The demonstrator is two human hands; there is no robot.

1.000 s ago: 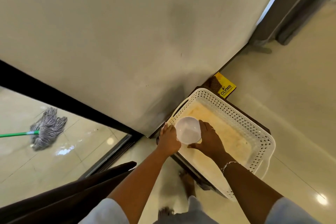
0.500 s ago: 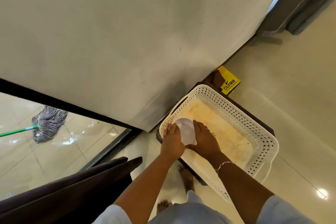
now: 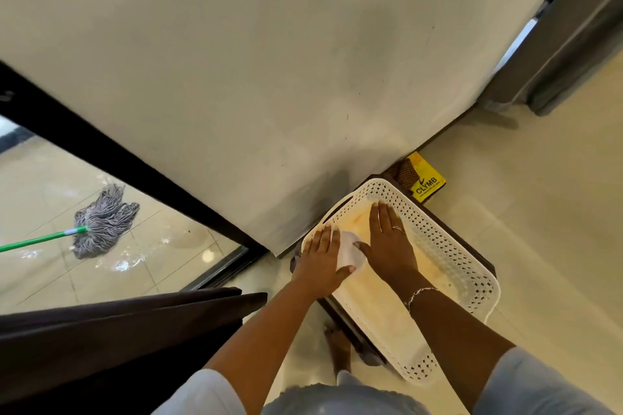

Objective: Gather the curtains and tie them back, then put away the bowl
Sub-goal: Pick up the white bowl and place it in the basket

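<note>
A small white bowl (image 3: pixel 350 251) sits low inside the white perforated basket (image 3: pixel 448 249), near the basket's wall-side end. My left hand (image 3: pixel 322 261) lies against the bowl's left side with straight fingers and the thumb across its near edge. My right hand (image 3: pixel 389 239) lies flat beside the bowl on its right, fingers straight and pointing toward the wall. Most of the bowl is hidden between the two hands. A dark curtain (image 3: pixel 101 340) hangs at the lower left.
The basket rests on a dark low stand (image 3: pixel 472 246) against the white wall (image 3: pixel 269 77). A yellow package (image 3: pixel 426 184) lies behind it. Beyond the glass door, a grey mop (image 3: pixel 101 221) with a green handle lies on wet tiles. More curtain (image 3: pixel 573 44) hangs at the upper right.
Both hands have lowered the bowl into the basket. The fingers have straightened, and the right hand has slid forward past the bowl.
</note>
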